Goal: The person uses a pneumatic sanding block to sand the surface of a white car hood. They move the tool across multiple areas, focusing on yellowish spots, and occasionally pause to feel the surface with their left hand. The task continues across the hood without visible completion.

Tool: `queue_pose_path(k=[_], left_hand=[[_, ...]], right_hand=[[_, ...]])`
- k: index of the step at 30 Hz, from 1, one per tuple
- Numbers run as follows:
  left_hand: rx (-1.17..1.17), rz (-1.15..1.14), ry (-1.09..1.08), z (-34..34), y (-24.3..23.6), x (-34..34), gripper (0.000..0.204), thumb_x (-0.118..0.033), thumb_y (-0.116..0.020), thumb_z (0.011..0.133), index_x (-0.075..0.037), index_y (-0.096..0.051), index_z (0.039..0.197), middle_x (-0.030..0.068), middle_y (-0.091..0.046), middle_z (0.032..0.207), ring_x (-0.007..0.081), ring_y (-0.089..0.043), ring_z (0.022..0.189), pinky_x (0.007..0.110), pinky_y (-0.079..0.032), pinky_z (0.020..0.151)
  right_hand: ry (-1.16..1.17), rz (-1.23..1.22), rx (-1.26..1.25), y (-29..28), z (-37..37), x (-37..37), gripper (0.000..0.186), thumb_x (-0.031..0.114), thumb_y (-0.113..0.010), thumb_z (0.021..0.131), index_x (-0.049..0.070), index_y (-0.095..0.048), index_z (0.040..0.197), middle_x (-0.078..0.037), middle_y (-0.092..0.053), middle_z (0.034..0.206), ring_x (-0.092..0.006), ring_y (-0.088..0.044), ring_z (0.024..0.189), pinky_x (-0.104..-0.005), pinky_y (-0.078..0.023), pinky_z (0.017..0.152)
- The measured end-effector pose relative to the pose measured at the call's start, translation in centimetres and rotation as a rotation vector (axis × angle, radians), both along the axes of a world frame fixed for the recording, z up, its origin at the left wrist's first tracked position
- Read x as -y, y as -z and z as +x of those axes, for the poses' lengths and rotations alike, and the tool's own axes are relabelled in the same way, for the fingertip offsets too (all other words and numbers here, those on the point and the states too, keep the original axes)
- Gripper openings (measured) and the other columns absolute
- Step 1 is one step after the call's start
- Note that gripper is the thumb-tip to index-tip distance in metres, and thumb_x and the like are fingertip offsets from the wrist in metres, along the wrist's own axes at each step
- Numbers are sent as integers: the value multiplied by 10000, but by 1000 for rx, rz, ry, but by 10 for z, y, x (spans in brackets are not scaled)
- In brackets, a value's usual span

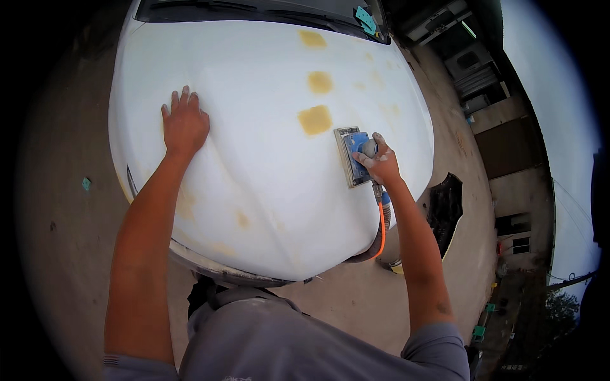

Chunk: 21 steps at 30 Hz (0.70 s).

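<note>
A white car hood (pixel 248 140) with sanded yellowish patches spreads out in front of me. Flat on its left side rests my left hand (pixel 186 124), fingers stretched out and holding nothing. My right hand (pixel 381 162) is wrapped round the grey knob of a blue sander (pixel 358 147). The sander's rectangular pad lies against the right half of the hood, just to the right of a yellow patch (pixel 315 120). From the sander's near end an orange air hose (pixel 382 235) and a dark ribbed hose (pixel 372 251) run down past the hood's front edge.
Across the far end is the windshield (pixel 267 9) with its wipers, and a green sheet (pixel 365 20) lies at its right corner. A black curved car panel (pixel 445 206) stands on the concrete floor (pixel 346 305) to the right. Buildings (pixel 518 171) line the far right.
</note>
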State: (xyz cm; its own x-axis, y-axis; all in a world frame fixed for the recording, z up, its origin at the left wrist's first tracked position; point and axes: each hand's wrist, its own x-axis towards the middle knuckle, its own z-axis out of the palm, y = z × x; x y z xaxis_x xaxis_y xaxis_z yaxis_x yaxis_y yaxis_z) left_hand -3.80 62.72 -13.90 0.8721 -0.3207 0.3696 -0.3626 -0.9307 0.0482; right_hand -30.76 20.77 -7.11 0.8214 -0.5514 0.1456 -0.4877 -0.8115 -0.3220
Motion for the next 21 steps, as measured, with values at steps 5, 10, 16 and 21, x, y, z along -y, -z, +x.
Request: queue_pose_path(k=[5,10,16,21], left_hand=[[-29,-19,-1,2,-2,0,526,-270,-506,1018,-57,-537,1499,120,-413,1659,343,-343,1550,585,-296,1243],[-46,-47,-12,2,-3,-1,522,-261,-503,1015,-55,-542,1493,123,-414,1657,344,-341,1551,580,-295,1245],[-32,-37,-1,3,-4,0,510,-246,-515,1009,-48,-543,1478,133,-424,1647,350,-344,1548,588,-296,1241],[-54,-44,-4,1,-4,-1,529,-259,-519,1010,-44,-547,1491,132,-423,1651,343,-344,1550,579,-294,1245]], right_hand=[[198,157,104,-15,7,0,1024,452,-868,807,-87,-399,1541,-275,-711,1248,-323,-714,1147,-348,-556,976],[6,57,-64,-2,-10,-22,1046,525,-850,824,-118,-409,1521,-309,-633,1373,-364,-642,1279,-369,-493,1083],[179,70,-9,-3,1,0,1058,517,-859,814,-140,-407,1509,-302,-687,1278,-369,-697,1180,-365,-540,1004],[185,115,14,2,0,-4,1082,495,-881,799,-128,-388,1533,-301,-652,1350,-360,-661,1254,-366,-515,1048]])
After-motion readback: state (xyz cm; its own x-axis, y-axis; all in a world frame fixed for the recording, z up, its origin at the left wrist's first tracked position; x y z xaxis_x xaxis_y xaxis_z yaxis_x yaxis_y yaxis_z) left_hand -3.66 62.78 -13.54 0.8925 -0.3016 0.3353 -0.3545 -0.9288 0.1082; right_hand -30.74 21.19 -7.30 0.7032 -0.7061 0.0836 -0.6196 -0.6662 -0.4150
